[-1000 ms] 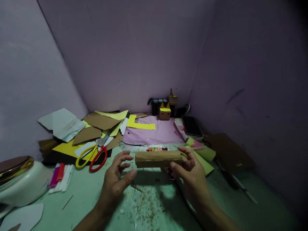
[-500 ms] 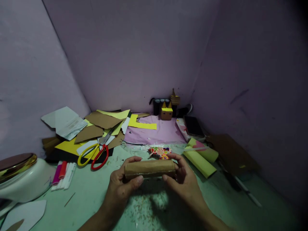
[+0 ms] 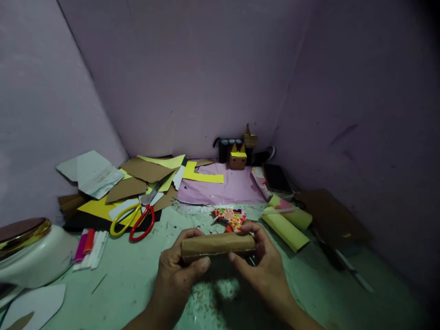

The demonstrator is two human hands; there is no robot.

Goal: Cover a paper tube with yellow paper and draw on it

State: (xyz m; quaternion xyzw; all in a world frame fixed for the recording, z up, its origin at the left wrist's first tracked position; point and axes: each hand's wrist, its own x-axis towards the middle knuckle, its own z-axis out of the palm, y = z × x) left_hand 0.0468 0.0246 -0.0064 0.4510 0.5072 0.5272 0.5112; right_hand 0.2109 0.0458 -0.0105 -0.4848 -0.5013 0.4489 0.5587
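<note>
A long brown cardboard piece [image 3: 218, 244] is held level above the green tabletop, between my two hands. My left hand [image 3: 180, 268] grips its left end, with the thumb on the near side and fingers behind. Around the right end is my right hand [image 3: 263, 256], its thumb below the near edge and the index finger over the top. Just beyond the cardboard lies a small floral-patterned item [image 3: 233, 217]. The undersides of the fingers are partly hidden.
Scissors [image 3: 137, 220] rest on paper and cardboard scraps [image 3: 147, 169] at the left, near markers [image 3: 90, 250] and a white rounded object [image 3: 41, 256]. Rolled yellow-green paper [image 3: 287, 229], a phone [image 3: 276, 178] and brown cardboard [image 3: 330, 215] lie right. A small cardboard box figure [image 3: 238, 160] stands behind.
The brown cardboard piece has shifted slightly right and down, tilting a little, with both hands still on it. More of the floral item now shows behind it.
</note>
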